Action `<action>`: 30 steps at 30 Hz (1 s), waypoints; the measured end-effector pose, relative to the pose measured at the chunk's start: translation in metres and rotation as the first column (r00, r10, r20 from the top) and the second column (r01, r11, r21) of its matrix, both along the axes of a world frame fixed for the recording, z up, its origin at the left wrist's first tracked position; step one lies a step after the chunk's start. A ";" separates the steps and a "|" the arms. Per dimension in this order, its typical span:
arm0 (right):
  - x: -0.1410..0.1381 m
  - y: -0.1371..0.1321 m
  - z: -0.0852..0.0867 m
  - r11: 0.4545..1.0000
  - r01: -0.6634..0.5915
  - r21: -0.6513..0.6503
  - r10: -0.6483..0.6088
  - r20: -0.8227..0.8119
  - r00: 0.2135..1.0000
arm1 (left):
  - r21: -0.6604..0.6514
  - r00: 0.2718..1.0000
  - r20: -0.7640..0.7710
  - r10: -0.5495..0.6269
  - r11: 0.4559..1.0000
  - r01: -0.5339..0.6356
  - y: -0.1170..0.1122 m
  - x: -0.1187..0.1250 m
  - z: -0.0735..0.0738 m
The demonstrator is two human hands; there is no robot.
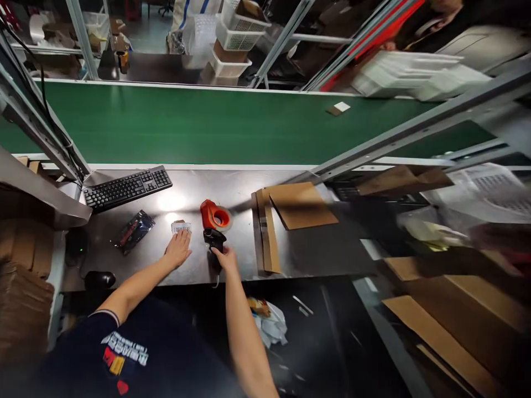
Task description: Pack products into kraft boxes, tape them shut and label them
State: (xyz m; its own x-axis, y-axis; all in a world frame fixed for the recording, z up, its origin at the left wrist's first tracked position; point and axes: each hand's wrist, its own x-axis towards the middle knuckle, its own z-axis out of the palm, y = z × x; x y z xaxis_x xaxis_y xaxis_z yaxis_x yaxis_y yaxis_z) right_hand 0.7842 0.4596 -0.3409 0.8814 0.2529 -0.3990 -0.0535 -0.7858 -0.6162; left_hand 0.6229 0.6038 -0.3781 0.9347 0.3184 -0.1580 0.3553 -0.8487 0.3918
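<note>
My left hand (179, 250) lies with its fingers stretched out on the metal bench, fingertips touching the near edge of a small barcode-labelled piece (181, 227). What lies under those fingers is hidden. In my right hand (226, 258) is a black barcode scanner (214, 239), gripped by its handle with its head pointing away from me. Just beyond the scanner sits an orange tape dispenser (215, 215) with a roll of tape. A dark shiny packet (135, 231) rests to the left of my left hand.
A black keyboard (128, 188) and a mouse (99, 279) are on the left. Flat cardboard (303, 205) lies right of the tape dispenser. Behind the bench runs a green conveyor belt (199, 124) carrying a small box (339, 108). Cardboard boxes (456, 309) stand at the right.
</note>
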 end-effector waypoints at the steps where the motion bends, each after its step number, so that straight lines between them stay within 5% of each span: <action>1: 0.008 0.004 -0.004 1.000 0.000 0.015 0.001 -0.077 0.997 | 0.000 1.000 -0.009 0.001 1.000 -0.001 0.001 0.000 -0.005; 6: 0.015 0.012 0.006 0.988 -0.053 0.143 0.098 -0.327 0.940 | 0.007 0.999 -0.038 0.003 1.000 -0.003 0.003 -0.008 -0.016; 11: -0.021 0.015 0.035 0.978 -0.086 0.192 0.136 -0.264 0.955 | 0.020 0.997 -0.055 0.046 0.999 -0.045 -0.011 -0.012 -0.008; 15: -0.043 0.025 0.054 0.963 -0.241 0.122 0.253 -0.093 0.963 | 0.055 0.987 -0.084 0.134 0.990 -0.130 -0.027 -0.011 -0.004; 21: -0.056 0.052 0.074 0.872 -0.482 -0.087 0.478 -0.062 0.876 | 0.043 0.991 -0.100 0.087 0.996 -0.083 -0.031 -0.008 -0.013; 25: -0.065 0.059 0.082 0.845 -0.509 -0.166 0.506 -0.062 0.860 | 0.037 0.992 -0.099 0.074 0.997 -0.070 -0.027 -0.009 -0.015; 30: -0.071 0.048 0.076 0.874 -0.462 -0.150 0.467 -0.006 0.884 | 0.018 0.996 -0.072 0.055 0.998 -0.054 -0.022 -0.018 -0.007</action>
State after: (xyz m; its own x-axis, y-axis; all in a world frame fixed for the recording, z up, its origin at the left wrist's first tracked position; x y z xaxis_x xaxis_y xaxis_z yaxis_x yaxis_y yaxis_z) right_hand 0.7133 0.5079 -0.2644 0.6883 0.5783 -0.4379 0.3557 -0.7952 -0.4910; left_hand 0.6049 0.5814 -0.3849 0.9020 0.3718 -0.2196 0.4286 -0.8331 0.3498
